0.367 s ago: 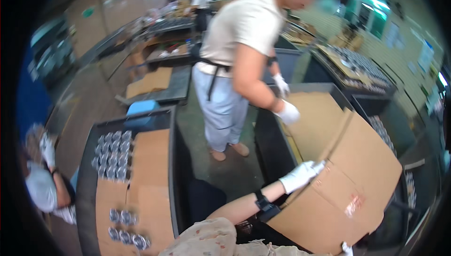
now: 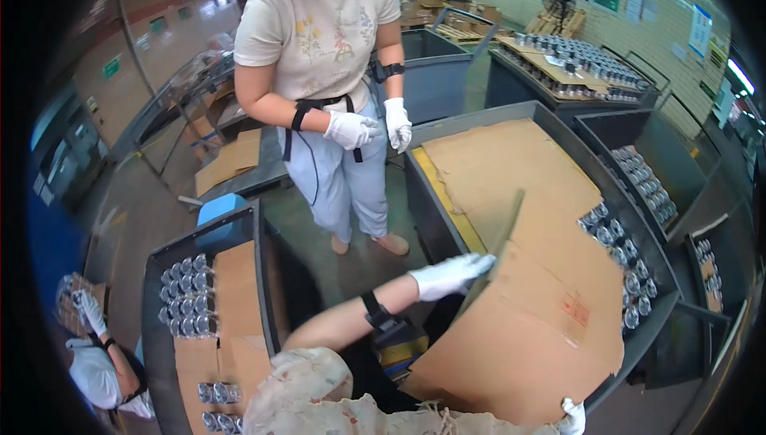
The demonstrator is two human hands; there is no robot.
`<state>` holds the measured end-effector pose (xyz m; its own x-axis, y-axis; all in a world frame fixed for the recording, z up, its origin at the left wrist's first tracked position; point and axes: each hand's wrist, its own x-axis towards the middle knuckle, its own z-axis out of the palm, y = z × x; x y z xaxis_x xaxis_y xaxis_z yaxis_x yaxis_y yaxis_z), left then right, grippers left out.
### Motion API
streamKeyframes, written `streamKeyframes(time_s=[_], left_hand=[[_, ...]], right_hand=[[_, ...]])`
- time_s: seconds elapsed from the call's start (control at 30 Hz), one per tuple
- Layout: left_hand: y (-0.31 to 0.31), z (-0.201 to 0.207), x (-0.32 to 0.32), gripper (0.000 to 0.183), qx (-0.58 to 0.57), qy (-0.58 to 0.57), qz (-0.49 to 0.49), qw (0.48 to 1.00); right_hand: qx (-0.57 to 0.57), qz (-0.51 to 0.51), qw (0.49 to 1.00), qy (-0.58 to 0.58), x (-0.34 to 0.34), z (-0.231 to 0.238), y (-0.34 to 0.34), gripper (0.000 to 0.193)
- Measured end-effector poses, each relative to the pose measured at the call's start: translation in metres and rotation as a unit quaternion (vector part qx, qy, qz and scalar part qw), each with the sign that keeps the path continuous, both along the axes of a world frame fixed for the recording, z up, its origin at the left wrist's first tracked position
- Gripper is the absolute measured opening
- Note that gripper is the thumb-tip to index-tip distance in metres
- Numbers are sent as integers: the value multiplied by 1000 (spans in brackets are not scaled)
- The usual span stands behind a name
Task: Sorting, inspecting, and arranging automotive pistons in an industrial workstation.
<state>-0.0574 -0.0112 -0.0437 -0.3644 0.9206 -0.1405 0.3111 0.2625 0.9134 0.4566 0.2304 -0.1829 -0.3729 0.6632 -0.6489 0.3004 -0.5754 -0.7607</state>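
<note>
My left hand (image 2: 453,275), in a white glove, is closed on the left edge of a large brown cardboard sheet (image 2: 550,283). At the sheet's near right edge my right hand (image 2: 572,417), also gloved, shows only in part, its fingers closed on the border. Tilted over a dark bin (image 2: 437,204), the sheet has a fold standing up beside my left hand. Beneath it at the far end lies another flat cardboard piece (image 2: 511,160). Along the bin's right side, shiny round metal parts (image 2: 632,271) are exposed, and the sheet hides whatever lies under it.
Across the bin stands a co-worker (image 2: 331,60) with gloved hands off the cardboard. A second bin (image 2: 263,283) at left holds metal parts (image 2: 190,295) on cardboard. More bins (image 2: 638,136) stand at right. Another person (image 2: 100,363) is at far left.
The view has swung, and the cardboard sheet now sits lower and farther left, uncovering metal parts at right. The co-worker has drawn their hands back from the bin and turned toward me.
</note>
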Motion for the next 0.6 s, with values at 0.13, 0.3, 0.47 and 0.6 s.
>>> streamKeyframes(time_s=[0.13, 0.3, 0.47, 0.6], left_hand=[[-50, 92, -85, 75, 66, -184, 264, 944], [-79, 164, -197, 58, 11, 39, 398, 917], [-94, 186, -300, 57, -106, 89, 460, 877], [-144, 189, -372, 45, -213, 39, 382, 898]], right_hand=[[-26, -43, 992, 115, -49, 63, -35, 32], [-4, -4, 994, 109, -68, 84, -28, 56], [-116, 5, 991, 72, -47, 56, 5, 55], [-160, 32, 982, 95, -65, 49, 2, 55]])
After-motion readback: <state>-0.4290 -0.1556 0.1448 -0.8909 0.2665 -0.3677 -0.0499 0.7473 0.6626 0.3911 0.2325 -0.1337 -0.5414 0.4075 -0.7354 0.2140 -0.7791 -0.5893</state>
